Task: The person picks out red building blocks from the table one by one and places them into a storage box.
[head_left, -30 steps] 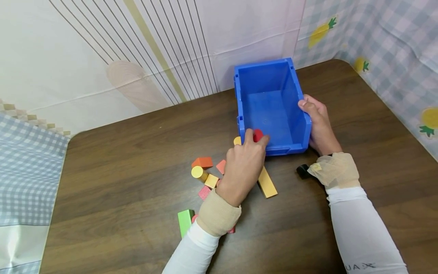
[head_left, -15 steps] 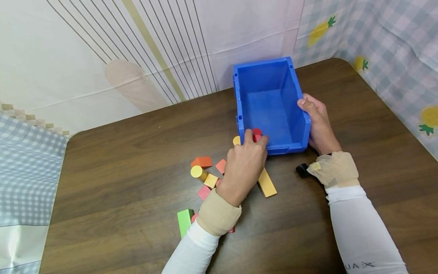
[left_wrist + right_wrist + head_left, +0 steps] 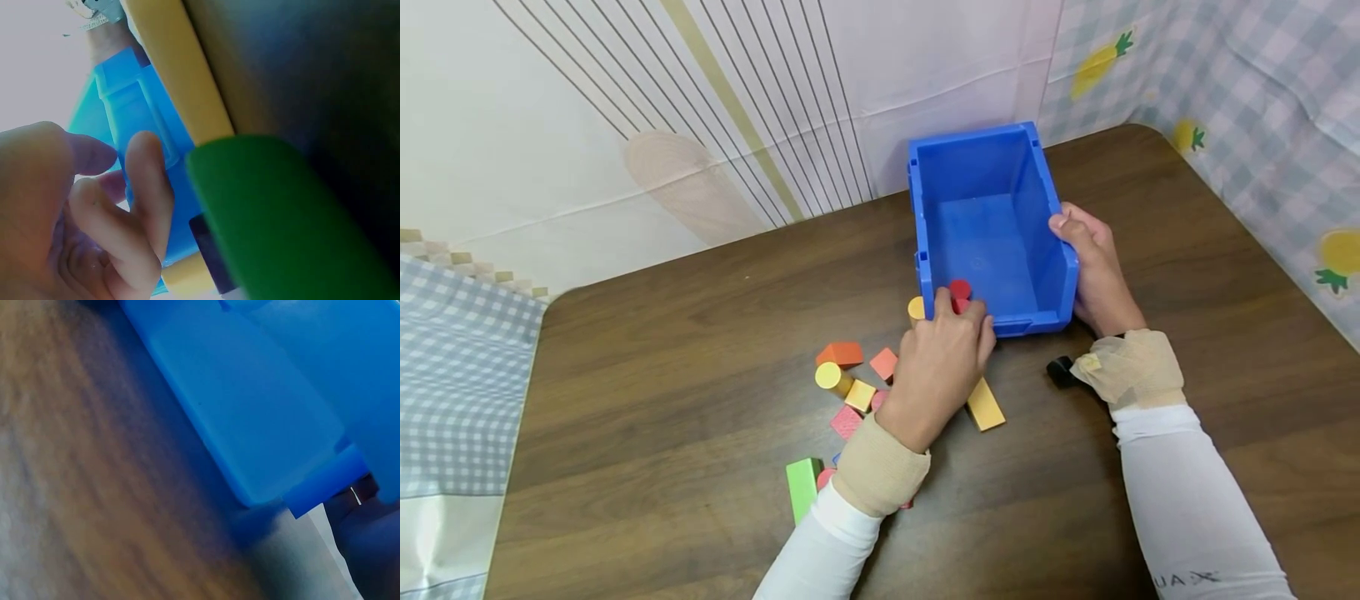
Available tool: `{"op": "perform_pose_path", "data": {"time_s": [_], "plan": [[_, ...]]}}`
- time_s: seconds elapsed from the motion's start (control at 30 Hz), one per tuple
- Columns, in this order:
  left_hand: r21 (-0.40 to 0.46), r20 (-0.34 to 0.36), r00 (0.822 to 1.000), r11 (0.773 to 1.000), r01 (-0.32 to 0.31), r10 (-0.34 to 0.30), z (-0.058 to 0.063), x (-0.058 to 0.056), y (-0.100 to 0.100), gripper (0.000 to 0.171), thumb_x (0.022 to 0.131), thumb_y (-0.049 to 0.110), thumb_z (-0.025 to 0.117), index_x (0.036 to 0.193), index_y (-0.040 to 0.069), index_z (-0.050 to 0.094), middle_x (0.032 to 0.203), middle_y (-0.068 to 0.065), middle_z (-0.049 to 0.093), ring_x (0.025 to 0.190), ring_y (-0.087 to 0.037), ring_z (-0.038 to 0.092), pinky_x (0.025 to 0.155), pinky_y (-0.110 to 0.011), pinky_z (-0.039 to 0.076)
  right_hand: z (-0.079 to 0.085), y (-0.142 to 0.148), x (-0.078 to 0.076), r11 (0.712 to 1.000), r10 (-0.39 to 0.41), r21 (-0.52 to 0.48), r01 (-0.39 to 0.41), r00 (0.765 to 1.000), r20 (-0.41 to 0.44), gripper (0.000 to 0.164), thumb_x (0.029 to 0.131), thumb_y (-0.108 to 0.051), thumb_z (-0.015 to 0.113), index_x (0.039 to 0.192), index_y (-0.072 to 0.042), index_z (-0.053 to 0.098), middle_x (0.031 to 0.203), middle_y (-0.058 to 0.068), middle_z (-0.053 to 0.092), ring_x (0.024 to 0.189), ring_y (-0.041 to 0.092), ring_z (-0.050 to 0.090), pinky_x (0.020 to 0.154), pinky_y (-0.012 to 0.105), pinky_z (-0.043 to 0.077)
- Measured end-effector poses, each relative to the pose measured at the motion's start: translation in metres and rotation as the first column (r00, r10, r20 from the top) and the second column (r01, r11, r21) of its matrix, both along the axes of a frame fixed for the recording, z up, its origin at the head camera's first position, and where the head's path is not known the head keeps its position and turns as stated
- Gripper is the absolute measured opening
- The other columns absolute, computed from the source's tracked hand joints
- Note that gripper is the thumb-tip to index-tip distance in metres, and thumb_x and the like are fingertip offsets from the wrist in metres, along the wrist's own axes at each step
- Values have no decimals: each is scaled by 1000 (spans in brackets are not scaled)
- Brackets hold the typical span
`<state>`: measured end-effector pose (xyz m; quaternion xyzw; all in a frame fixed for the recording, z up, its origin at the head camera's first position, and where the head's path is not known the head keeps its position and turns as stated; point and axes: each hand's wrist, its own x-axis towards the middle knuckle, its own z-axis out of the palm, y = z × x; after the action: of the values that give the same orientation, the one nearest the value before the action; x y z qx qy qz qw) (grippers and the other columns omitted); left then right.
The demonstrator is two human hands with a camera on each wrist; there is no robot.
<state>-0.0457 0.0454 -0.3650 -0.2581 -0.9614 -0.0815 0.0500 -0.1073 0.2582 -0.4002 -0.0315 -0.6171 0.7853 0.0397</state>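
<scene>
Pineapple-print cloth [image 3: 1255,117] beside brown table [image 3: 655,400]

Partly hidden
Right hand [image 3: 1096,275]: most fingers behind the blue bin [image 3: 977,221]; below the left hand [image 3: 938,367], its wrist nearly covers a blue piece [image 3: 837,459].

Bright, clear head view; blurry wrist views, the left glare-washed.

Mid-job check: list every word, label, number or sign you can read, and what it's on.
"UA", then an X-like mark: dark lettering on the right sleeve, perhaps only part of a longer word.
Unreadable: a faint round mark on the floor of the blue bin, too small to make out.
No other text is readable.
</scene>
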Motion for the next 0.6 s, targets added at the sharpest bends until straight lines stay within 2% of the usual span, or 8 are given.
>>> {"op": "perform_pose_path", "data": {"time_s": [0.17,0.33,0.47,0.6], "plan": [[18,-13,1000,1000,-3,4,-3,0,0,36,103,38,34,96,17,62,102,-14,57,48,-18,46,45,-31,49,-2,-1,-1,1000,-3,-27,3,1000,-28,45,93,-32,57,112,8,54,106,21,56,95,33,55,75,34,52],[6,-9,1000,1000,-2,2,-4,0,0,39,103,40,33,101,17,64,108,-16,58,51,-19,49,47,-31,50,-2,-2,-1,1000,-7,-24,6,1000,-27,43,93,-32,58,109,8,54,104,21,55,95,33,54,75,33,52],[-6,7,1000,1000,0,0,-3,0,0,41,103,42,33,105,16,65,111,-17,58,52,-20,51,47,-32,51,-2,-1,-1,1000,-8,-20,7,1000,-19,44,93,-33,58,110,7,54,107,21,55,97,33,54,77,34,52],[-3,20,1000,1000,1,-1,-4,0,-1,40,103,43,33,103,17,64,106,-15,57,50,-19,48,46,-32,49,-2,-1,0,1000,-6,-15,6,1000,-13,47,93,-34,58,116,7,55,113,23,55,102,35,53,82,36,51]]}}
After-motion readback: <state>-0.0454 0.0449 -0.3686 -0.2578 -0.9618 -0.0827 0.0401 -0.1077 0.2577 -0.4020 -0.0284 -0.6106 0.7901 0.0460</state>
